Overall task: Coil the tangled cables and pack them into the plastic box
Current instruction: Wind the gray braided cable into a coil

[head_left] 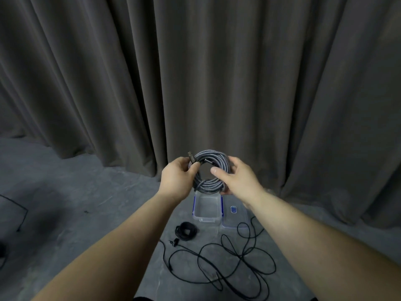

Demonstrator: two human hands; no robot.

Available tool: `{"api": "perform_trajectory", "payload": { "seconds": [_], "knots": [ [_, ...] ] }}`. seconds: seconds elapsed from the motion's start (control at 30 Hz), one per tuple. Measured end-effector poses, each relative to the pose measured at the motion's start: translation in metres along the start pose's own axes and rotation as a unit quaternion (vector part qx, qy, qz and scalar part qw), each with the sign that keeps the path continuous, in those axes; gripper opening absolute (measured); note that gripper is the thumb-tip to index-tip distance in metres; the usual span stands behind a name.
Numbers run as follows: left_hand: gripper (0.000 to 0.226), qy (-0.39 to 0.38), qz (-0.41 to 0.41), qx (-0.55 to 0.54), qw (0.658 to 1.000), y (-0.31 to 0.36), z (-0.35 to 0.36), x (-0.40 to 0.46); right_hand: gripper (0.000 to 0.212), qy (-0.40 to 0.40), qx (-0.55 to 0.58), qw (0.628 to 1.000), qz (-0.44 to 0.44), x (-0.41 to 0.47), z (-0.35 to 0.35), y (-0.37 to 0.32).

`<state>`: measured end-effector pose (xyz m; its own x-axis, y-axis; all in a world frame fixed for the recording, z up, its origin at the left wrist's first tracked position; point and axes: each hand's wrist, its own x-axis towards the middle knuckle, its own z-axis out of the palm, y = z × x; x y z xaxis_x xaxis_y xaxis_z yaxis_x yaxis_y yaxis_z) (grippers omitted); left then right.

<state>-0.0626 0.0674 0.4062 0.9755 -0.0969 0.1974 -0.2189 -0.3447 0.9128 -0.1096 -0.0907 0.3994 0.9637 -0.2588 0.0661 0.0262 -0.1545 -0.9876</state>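
Where the grey concrete floor (65,192) lies nearest the person, a long thin black cable (238,257) sprawls in loose, overlapping loops, spreading toward the right. Just beyond its left end sits a small black coiled cable (186,231), already wound into a tight bundle, with a little black plug (173,242) beside it. Farther on stands the clear rectangular plastic box with blue side clips (207,208), its lid off; the clear flat lid with a blue oval mark (234,216) lies just to its right, touching or nearly touching it.

Above the box, both bare forearms reach forward and hold up a thick grey braided cable wound into a round coil (208,170). The left hand (176,179) grips the coil's left side, fingers curled round the strands, and a metal connector end (191,156) sticks up just above the fingers. The right hand (236,179) holds the coil's right side, thumb (218,171) pressed across the front into the ring's opening and the other fingers wrapped behind. The coil hangs upright, facing the person, clear of the box.

At the far left a thin dark wire (19,211) trails over the floor. Behind everything hangs a heavy dark grey pleated curtain (195,72), reaching down to the floor.
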Motion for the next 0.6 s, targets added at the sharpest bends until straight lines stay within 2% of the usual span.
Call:
{"api": "perform_trajectory", "payload": {
  "seconds": [0.07,0.17,0.4,0.5,0.6],
  "knots": [
    [0.010,0.001,-0.017,0.007,1.000,-0.018,0.008,0.007,0.026,-0.020,0.029,0.998,0.047,0.009,0.005,0.016],
    [0.013,-0.013,-0.059,-0.022,0.998,-0.050,0.018,0.020,0.014,-0.042,0.047,0.994,0.093,0.029,0.012,0.043],
    [0.010,-0.039,-0.167,-0.060,0.983,-0.154,0.051,0.061,0.024,-0.042,0.073,0.982,0.168,0.081,0.041,0.138],
    [0.005,-0.041,-0.209,-0.065,0.975,-0.206,0.066,0.077,0.015,-0.050,0.087,0.972,0.213,0.102,0.055,0.190],
    [0.010,-0.030,-0.240,-0.056,0.969,-0.262,0.088,0.089,0.018,-0.050,0.085,0.963,0.249,0.119,0.072,0.246]
  ]
}}
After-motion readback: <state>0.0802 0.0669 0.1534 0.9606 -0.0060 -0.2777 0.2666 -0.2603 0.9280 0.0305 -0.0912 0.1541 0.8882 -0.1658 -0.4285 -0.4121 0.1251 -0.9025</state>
